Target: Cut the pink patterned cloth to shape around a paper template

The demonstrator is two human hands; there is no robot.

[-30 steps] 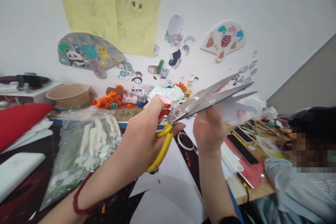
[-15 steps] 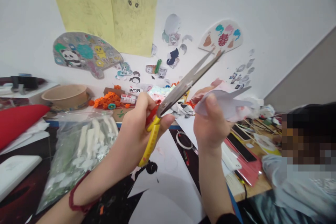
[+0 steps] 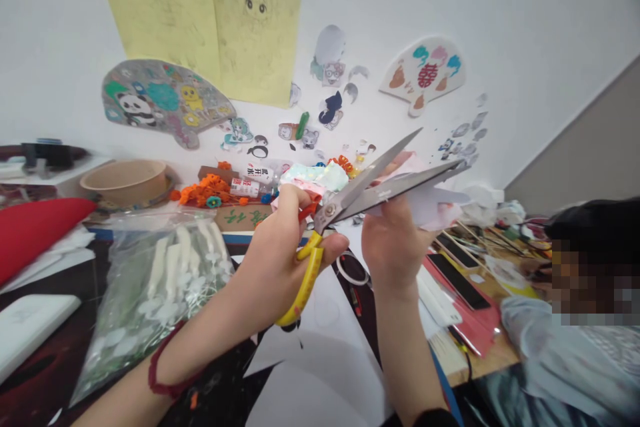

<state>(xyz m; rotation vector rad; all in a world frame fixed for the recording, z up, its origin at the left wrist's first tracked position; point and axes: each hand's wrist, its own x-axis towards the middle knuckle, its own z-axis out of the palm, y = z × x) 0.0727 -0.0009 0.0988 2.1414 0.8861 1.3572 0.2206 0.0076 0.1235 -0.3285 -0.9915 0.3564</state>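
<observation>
My left hand (image 3: pixel 283 247) is closed around the yellow-and-red handles of a pair of scissors (image 3: pixel 331 208). The blades are spread and point to the upper right. One blade passes in front of my right hand (image 3: pixel 393 240), which pinches a folded piece of pale paper (image 3: pixel 435 203) with pinkish and white faces. The lower blade lies across the paper from my view; whether it touches the paper I cannot tell. White sheets (image 3: pixel 325 347) lie on the dark table below my hands.
A clear bag (image 3: pixel 150 293) with pale stems sits on the left, near a round tan bowl (image 3: pixel 125 183). Orange flowers (image 3: pixel 207 192) and a patterned cloth (image 3: pixel 315 177) line the wall. At right, phones lie on a red folder (image 3: pixel 483 330); another person (image 3: pixel 575 327) sits there.
The scissors have swung down and to the right, with their blades spread wider and now over the paper. My right hand has shifted slightly left with the paper.
</observation>
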